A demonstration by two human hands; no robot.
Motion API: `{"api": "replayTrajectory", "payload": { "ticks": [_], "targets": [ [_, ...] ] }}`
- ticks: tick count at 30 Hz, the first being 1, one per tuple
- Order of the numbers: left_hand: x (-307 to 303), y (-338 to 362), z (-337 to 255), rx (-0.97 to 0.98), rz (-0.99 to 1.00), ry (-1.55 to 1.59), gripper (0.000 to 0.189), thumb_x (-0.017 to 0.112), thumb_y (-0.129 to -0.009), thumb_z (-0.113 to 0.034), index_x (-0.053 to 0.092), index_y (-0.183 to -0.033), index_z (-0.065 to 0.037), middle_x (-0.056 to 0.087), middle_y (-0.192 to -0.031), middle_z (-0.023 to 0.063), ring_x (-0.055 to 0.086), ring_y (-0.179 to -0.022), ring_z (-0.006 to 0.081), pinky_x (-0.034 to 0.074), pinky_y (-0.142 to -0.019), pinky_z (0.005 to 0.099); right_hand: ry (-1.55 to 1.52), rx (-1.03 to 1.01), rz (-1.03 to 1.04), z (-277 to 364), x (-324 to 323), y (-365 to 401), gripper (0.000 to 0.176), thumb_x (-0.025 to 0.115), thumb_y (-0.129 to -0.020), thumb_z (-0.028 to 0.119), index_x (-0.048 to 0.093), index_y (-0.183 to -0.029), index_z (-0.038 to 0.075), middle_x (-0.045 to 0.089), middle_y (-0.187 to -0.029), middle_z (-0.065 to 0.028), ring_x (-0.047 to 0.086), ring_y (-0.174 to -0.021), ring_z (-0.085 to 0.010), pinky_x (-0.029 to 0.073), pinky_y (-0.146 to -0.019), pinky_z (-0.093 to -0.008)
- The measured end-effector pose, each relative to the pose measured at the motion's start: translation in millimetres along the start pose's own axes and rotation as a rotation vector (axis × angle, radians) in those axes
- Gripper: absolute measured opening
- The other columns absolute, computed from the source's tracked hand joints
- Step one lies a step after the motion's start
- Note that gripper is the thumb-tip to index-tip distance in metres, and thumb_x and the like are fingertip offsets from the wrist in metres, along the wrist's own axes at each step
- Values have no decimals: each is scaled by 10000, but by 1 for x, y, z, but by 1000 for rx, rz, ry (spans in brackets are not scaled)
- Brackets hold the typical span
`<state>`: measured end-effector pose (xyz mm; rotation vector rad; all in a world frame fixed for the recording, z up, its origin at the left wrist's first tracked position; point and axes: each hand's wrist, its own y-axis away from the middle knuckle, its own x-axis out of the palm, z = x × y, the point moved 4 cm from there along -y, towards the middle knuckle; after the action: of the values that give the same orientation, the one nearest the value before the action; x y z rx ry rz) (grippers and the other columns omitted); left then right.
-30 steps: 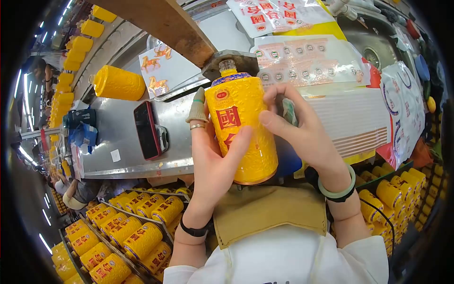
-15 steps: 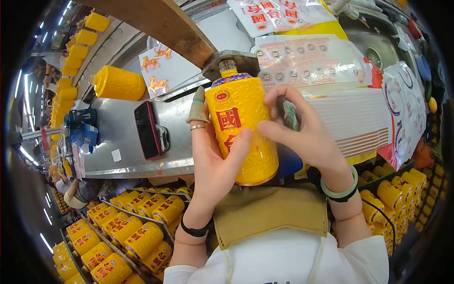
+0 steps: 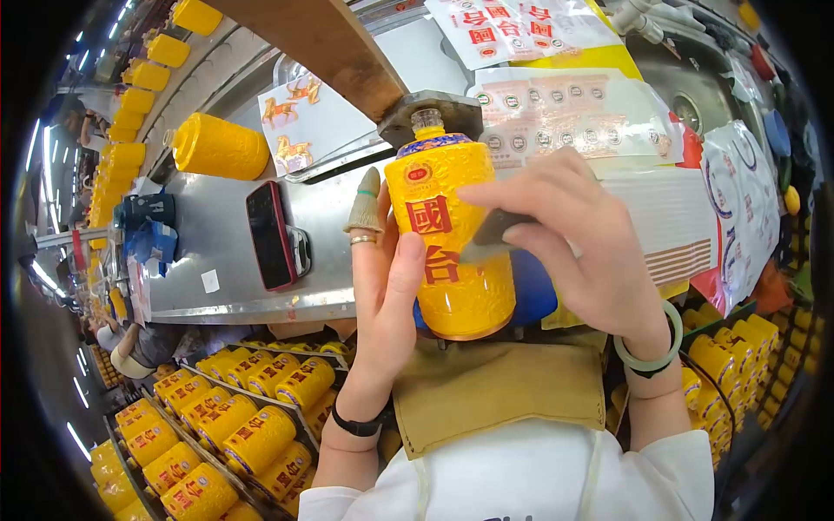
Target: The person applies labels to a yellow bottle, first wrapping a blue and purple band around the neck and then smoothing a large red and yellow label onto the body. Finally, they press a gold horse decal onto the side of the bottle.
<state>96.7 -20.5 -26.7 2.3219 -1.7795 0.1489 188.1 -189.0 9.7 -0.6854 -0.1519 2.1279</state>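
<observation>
A yellow embossed bottle (image 3: 473, 300) with red characters and a clear glass neck leans before me, its neck at a dark metal bracket (image 3: 395, 126). My left hand (image 3: 382, 304) grips its left side, thumb on the front and a finger cot (image 3: 366, 201) on one finger. In my right hand (image 3: 599, 239) is a dark, flat scraper-like piece (image 3: 499, 233), pinched between thumb and fingers. Its lower edge lies over the bottle's front, beside the lower red character. Part of this piece is hidden by my fingers.
A wooden beam (image 3: 321, 52) runs above the metal bench (image 3: 226, 286). Sticker sheets (image 3: 573, 113) lie at the right, near a sink (image 3: 686, 104). A phone (image 3: 271, 234) and another yellow bottle (image 3: 221, 148) are at the left. Crates of yellow bottles (image 3: 261, 438) stand below.
My right hand has turned and come across the bottle's front, bringing the dark piece from beside the bottle onto its face. My left thumb has shifted left, uncovering the lower character.
</observation>
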Motion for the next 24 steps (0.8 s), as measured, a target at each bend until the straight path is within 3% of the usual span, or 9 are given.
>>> {"api": "replayTrajectory", "payload": {
  "ticks": [2, 5, 8, 15, 17, 18, 21, 22, 24],
  "targets": [
    [-3, 0, 7, 30, -45, -25, 629, 412, -1089, -228, 185, -1622, 16, 334, -1633, 188, 379, -1488, 295, 303, -1225, 448, 176, -168, -100, 6, -1, -4, 341, 688, -821, -34, 736, -1151, 35, 712, -968, -97, 617, -911, -285, 490, -877, -366],
    [-6, 1, 7, 63, -20, -67, 659, 386, -1108, -341, 172, -1632, -4, 299, -1652, 200, 342, -1512, 305, 279, -1237, 467, 307, -197, -226, 15, -12, -11, 325, 714, -789, -40, 751, -1102, 43, 727, -933, -77, 623, -872, -278, 502, -830, -360],
    [-9, 6, 9, 70, -42, -59, 705, 365, -1110, -445, 167, -1639, -23, 269, -1666, 207, 310, -1530, 314, 254, -1249, 477, 139, -138, -85, 18, -6, -6, 300, 714, -782, -45, 759, -1065, 45, 732, -917, -71, 625, -873, -275, 508, -793, -351],
    [-12, 11, 11, 68, -49, -32, 761, 364, -1090, -529, 171, -1642, -41, 274, -1662, 212, 322, -1520, 338, 269, -1240, 496, 344, -322, -220, 11, -11, 10, 239, 751, -756, 17, 779, -986, 75, 762, -1002, -43, 630, -871, -227, 507, -761, -355],
    [-19, 13, 11, 113, 16, -12, 693, 373, -1119, -381, 120, -1642, -4, 233, -1666, 220, 319, -1515, 324, 306, -1226, 471, 334, -388, -47, 17, -7, 24, 259, 758, -728, 64, 780, -978, 130, 758, -1007, 1, 631, -889, -185, 506, -790, -335],
    [-23, 14, 12, 115, 15, -10, 693, 373, -1119, -381, 120, -1642, -4, 233, -1666, 220, 319, -1515, 324, 306, -1226, 471, 336, -389, -45, 17, -7, 32, 259, 758, -728, 64, 780, -978, 130, 758, -1007, 1, 631, -889, -185, 506, -790, -335],
    [-26, 18, 15, 115, 10, -67, 725, 379, -1110, -424, 124, -1640, 0, 228, -1664, 237, 315, -1517, 338, 281, -1236, 486, 250, -451, 40, 21, -4, 49, 243, 755, -740, 90, 779, -977, 138, 748, -1024, 11, 629, -877, -179, 489, -784, -320],
    [-25, 19, 17, 93, -13, -90, 769, 386, -1090, -500, 148, -1641, -20, 262, -1656, 226, 328, -1513, 337, 285, -1233, 493, 251, -454, 42, 22, -5, 48, 243, 755, -740, 90, 779, -977, 138, 748, -1024, 11, 629, -877, -179, 489, -784, -320],
    [-23, 22, 21, 72, -31, -113, 815, 393, -1069, -577, 171, -1642, -41, 297, -1647, 215, 342, -1510, 336, 288, -1229, 500, 238, -336, -9, 21, -6, 44, 219, 752, -764, 93, 778, -979, 122, 748, -1014, 3, 627, -859, -186, 487, -777, -323]
  ]
}}
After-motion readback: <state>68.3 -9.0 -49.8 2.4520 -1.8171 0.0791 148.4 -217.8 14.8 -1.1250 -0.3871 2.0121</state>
